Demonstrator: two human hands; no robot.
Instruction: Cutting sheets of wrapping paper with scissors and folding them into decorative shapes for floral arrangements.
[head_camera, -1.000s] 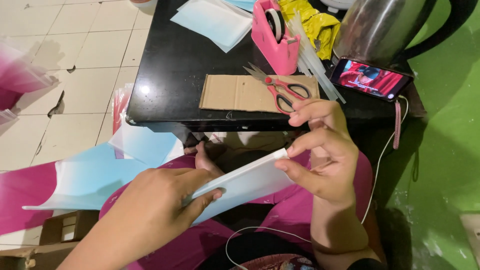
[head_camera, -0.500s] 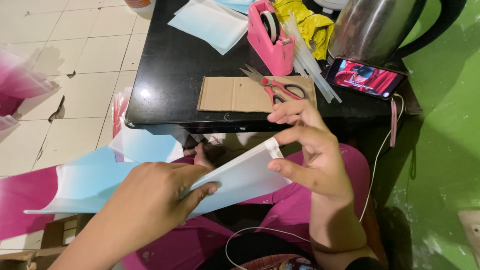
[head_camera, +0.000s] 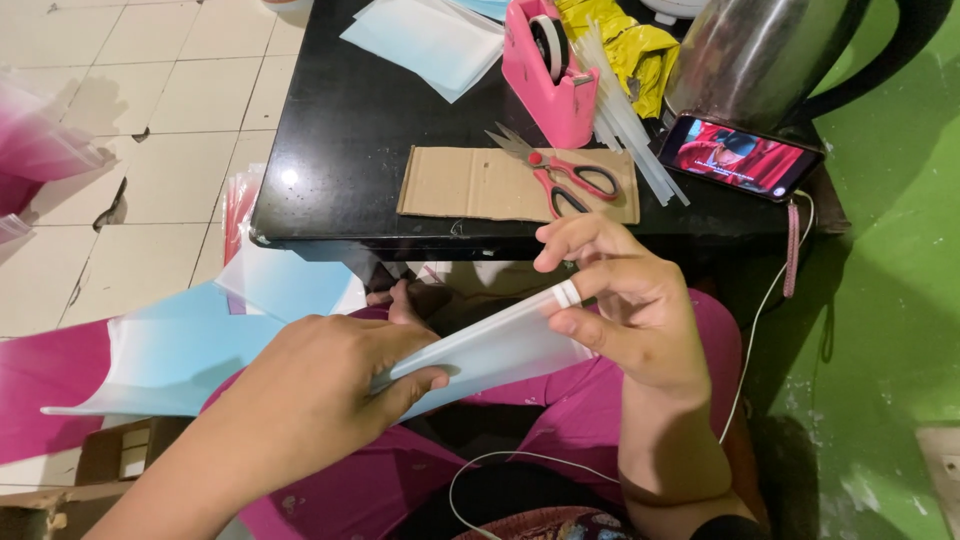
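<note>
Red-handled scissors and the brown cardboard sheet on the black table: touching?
Touching. The head view shows the red-handled scissors lying flat on the brown cardboard sheet, handles and part of the blades overlapping its surface with no gap visible.

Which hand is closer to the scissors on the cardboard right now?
Right. The right hand is just below the scissors, off the table edge; the left hand is lower and farther left.

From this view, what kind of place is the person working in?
Probably a home craft corner, not a workshop: a low black table on a tiled floor holds a pink tape dispenser, scissors and a phone, while both hands fold a translucent sheet.
</note>
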